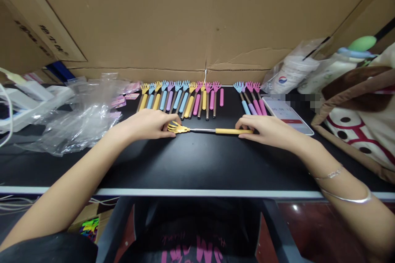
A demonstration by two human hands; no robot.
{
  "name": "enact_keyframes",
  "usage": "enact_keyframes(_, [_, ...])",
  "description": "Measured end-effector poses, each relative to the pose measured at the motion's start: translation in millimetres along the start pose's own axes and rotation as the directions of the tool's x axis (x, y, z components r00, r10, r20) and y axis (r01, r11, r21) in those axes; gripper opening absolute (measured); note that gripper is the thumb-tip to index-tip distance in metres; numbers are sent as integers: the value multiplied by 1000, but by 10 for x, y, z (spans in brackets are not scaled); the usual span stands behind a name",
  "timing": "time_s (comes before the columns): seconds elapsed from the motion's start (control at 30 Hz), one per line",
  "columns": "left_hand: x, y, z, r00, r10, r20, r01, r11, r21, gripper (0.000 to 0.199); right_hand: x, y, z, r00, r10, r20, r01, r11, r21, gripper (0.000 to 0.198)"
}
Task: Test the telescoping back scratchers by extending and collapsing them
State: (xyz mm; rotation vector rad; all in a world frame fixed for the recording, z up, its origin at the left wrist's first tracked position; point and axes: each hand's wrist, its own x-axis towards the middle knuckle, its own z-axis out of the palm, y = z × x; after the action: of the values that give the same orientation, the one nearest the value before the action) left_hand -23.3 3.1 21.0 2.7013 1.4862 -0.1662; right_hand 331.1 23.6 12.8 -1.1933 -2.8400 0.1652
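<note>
A yellow telescopic back scratcher (pixel 230 131) lies sideways between my hands, just above or on the black table. My left hand (pixel 154 124) pinches its yellow claw end. My right hand (pixel 262 130) grips the far end of its yellow handle. A short length of metal rod shows between claw and handle. Behind my hands, several back scratchers (pixel 188 104) in yellow, blue, purple and pink lie in a row, claws toward the cardboard. A smaller group of back scratchers (pixel 251 100), blue, purple and pink, lies behind my right hand.
Clear plastic bags (pixel 74 111) are heaped at the left, near a white power strip (pixel 40 107). On the right are a phone (pixel 286 114), a bagged Pepsi cup (pixel 288 74) and a fabric bag (pixel 354 107). A cardboard wall (pixel 173 20) backs the black table (pixel 191 168).
</note>
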Motion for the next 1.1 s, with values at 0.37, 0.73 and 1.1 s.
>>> enact_keyframes(0.37, [9,78,-69,1000,-5,17,5,999,35,38,-7,-4,6,1000,18,-5,-18,1000,-13,15])
enact_keyframes(0.73, [5,64,-55,995,53,-82,-48,997,66,45,-4,7,5,999,-29,-13,29,999,-20,16])
enact_keyframes(1.1, [76,251,79,943,153,-297,-136,988,79,24,18,3,11,998,-57,-38,55,997,-57,16])
